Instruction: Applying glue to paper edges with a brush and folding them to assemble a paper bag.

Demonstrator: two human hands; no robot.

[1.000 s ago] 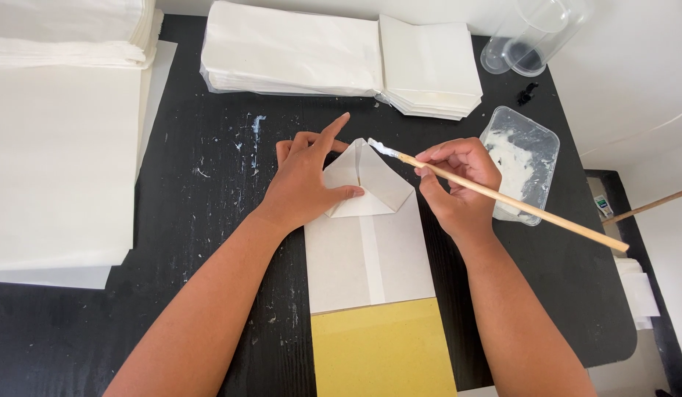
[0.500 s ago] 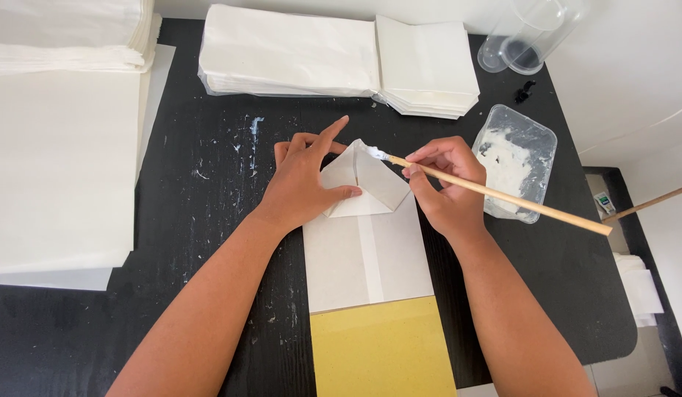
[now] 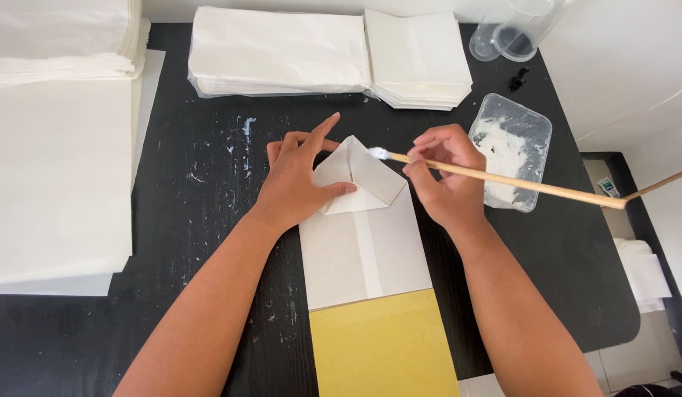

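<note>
Two hands at table centre, left hand (image 3: 300,184) pressing the folded paper bag (image 3: 359,220) flat, right hand (image 3: 444,176) pinching the brush (image 3: 503,179), tip unmoved at twelve o'clock edge of fold, glue tray (image 3: 511,158) at three o'clock.

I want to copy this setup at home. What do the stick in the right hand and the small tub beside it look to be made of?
The stick looks like bare, light wood or bamboo: tan, matte, thin and straight, its tip coated in white paste. The tub seems to be clear thin plastic: see-through walls, rounded corners, smeared inside with white residue. The right hand holds the stick.
</note>
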